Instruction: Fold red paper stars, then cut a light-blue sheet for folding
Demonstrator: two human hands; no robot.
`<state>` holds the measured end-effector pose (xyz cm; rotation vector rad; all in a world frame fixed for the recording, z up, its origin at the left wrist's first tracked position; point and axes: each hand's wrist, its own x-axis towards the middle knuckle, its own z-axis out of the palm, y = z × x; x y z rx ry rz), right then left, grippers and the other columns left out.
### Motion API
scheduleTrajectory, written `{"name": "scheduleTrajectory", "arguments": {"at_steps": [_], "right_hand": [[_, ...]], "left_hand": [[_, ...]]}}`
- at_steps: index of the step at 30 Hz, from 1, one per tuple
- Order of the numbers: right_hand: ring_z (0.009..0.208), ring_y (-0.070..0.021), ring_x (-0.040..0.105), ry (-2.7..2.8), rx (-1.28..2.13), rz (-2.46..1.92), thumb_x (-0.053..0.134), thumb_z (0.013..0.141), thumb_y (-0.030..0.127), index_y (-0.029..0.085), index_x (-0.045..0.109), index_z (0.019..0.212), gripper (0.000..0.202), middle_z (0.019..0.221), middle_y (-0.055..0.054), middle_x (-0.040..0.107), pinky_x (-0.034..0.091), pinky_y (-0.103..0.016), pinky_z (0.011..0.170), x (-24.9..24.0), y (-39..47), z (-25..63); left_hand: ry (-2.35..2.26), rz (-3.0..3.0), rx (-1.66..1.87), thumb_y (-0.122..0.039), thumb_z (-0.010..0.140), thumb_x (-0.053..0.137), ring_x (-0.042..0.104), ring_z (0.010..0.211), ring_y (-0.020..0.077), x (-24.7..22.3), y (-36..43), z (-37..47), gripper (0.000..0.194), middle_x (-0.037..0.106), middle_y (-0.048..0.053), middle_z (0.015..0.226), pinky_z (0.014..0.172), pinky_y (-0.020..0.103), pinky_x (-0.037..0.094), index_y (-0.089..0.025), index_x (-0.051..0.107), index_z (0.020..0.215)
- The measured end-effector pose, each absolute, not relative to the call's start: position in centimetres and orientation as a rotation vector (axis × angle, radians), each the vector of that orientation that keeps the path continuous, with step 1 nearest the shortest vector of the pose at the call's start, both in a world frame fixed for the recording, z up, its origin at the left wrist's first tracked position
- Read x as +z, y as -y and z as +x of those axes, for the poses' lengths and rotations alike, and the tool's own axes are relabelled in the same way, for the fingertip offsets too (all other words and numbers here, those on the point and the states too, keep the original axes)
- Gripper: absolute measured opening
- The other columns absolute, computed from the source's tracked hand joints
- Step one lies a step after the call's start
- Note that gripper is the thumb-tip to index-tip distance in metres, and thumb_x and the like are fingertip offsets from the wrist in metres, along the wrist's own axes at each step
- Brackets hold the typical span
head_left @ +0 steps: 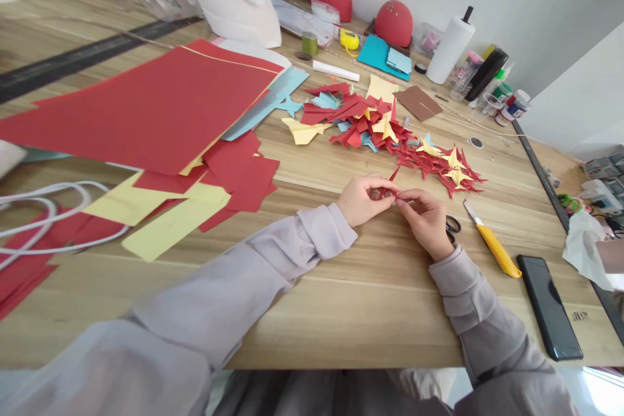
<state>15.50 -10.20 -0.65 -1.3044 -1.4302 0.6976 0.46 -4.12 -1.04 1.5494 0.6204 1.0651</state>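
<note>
Near the middle of the wooden table, my left hand (365, 200) pinches a small red folded paper (394, 173), one thin point of which sticks up above the fingers. My right hand (425, 216) meets it from the right, its thumb and forefinger closed on the same paper. Most of that paper is hidden by the fingers. Just beyond both hands lies a heap of folded red, yellow and blue paper pieces (363, 118). Black-handled scissors (453, 227) lie partly hidden by my right hand.
Large red sheets (160, 104) and yellow strips (175, 224) cover the left side, beside a white cable (49, 208). On the right lie a yellow cutter (497, 249) and a black phone (550, 307). A white bottle (449, 49) and small jars stand along the wall.
</note>
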Motion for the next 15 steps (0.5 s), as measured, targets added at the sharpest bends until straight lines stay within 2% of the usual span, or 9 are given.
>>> {"name": "scheduleTrajectory", "arguments": {"at_steps": [15], "right_hand": [[0.077,-0.0171,0.065,1.480,0.656,-1.328,0.065,0.079,0.028,0.021,0.067,0.081,0.007,0.083,-0.004,0.070,0.052,-0.029,0.065,-0.85,10.06,15.68]], "left_hand": [[-0.657,1.527,1.067,-0.017,0.065,0.065,0.060,0.071,0.0136,-1.06,3.96,0.51,0.015,0.067,0.006,0.078,0.065,0.027,0.049,-0.013,0.070,0.078]]}}
